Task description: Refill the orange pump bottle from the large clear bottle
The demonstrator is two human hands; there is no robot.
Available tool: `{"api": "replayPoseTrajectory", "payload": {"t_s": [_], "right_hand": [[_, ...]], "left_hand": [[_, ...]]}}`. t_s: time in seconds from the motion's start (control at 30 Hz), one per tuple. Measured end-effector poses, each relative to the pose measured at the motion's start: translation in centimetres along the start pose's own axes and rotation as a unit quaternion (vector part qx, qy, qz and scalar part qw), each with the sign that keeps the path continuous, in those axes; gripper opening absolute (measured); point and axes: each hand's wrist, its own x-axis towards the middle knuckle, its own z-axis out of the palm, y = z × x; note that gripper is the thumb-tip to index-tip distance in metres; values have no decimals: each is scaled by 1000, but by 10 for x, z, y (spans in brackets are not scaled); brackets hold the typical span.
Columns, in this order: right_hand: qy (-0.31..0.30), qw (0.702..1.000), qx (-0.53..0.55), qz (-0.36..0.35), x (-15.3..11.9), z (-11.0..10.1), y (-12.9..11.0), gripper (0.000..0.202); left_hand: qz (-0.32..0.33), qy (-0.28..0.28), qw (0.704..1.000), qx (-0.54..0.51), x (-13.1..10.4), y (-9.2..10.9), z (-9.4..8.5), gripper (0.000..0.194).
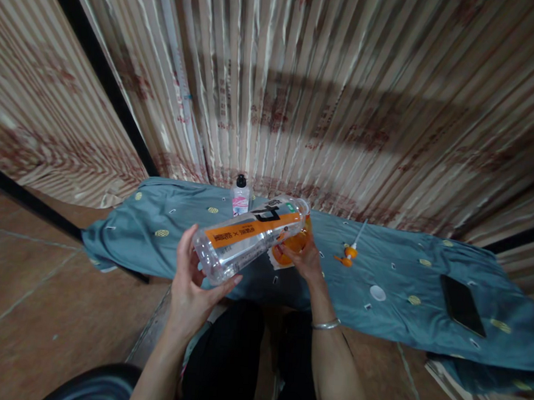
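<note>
My left hand [197, 289] is wrapped round the base of a large clear bottle [250, 235] with an orange and black label. The bottle is tilted, its neck pointing up and right over an orange bottle [297, 242]. My right hand [306, 257] holds the orange bottle, whose top is hidden behind the clear bottle's neck. An orange pump head [348, 254] with a thin tube lies on the cloth to the right. A small white lid [377, 293] rests nearer the front edge.
A pink and white bottle with a black pump [240, 199] stands at the back. A dark phone [463, 304] lies on the blue-green cloth [405, 319] at the right. Behind is a ridged, stacked wall [278, 103]; black metal bars [102, 69] stand at the left.
</note>
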Motion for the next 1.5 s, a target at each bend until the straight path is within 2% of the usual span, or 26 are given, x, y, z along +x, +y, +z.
{"api": "replayPoseTrajectory", "payload": {"t_s": [0.17, 0.73, 1.23, 1.5], "right_hand": [[-2, 1000, 13, 7, 1, 0, -1, 79], [6, 1000, -6, 2, 2, 2, 4, 79], [9, 1000, -4, 5, 1, 2, 3, 80], [-3, 1000, -4, 0, 4, 0, 9, 83]], "left_hand": [[11, 5, 1000, 6, 0, 1, 0, 105], [-15, -12, 1000, -2, -1, 0, 0, 112], [11, 20, 1000, 9, -1, 2, 2, 108], [-8, 5, 1000, -6, -4, -2, 2, 108]]}}
